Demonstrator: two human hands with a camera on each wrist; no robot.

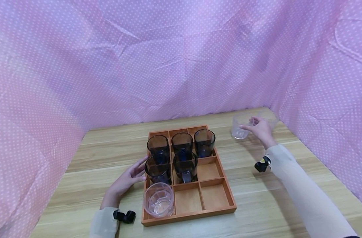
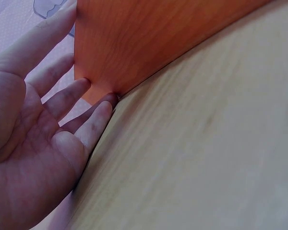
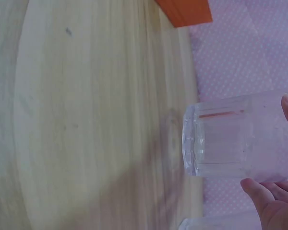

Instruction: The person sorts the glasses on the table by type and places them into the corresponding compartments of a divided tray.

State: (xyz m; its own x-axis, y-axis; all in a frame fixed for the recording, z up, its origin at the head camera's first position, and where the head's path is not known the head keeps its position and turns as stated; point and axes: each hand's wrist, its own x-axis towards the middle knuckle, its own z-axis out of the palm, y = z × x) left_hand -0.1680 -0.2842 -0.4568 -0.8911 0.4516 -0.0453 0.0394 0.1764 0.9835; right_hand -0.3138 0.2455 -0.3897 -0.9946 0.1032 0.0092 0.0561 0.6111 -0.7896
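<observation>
My right hand (image 1: pixel 261 130) holds a clear drinking glass (image 1: pixel 239 130) by its upper part at the far right of the table. In the right wrist view, thumb and fingers lie on opposite sides of this clear glass (image 3: pixel 230 139); whether its base touches the table I cannot tell. My left hand (image 1: pixel 126 181) rests at the left side of a wooden compartment tray (image 1: pixel 188 218). In the left wrist view, its extended fingers (image 2: pixel 69 98) touch the tray's outer wall (image 2: pixel 129 38). Several dark glass cups (image 1: pixel 185 167) and a clear cup (image 1: pixel 159 201) stand in the tray.
Another clear glass (image 1: pixel 270 116) stands behind my right hand, near the table's back right corner. Pink dotted cloth (image 1: pixel 184 66) hangs along the back and sides of the wooden table (image 1: pixel 100 148). Low dividers (image 1: pixel 201 196) split the tray into compartments.
</observation>
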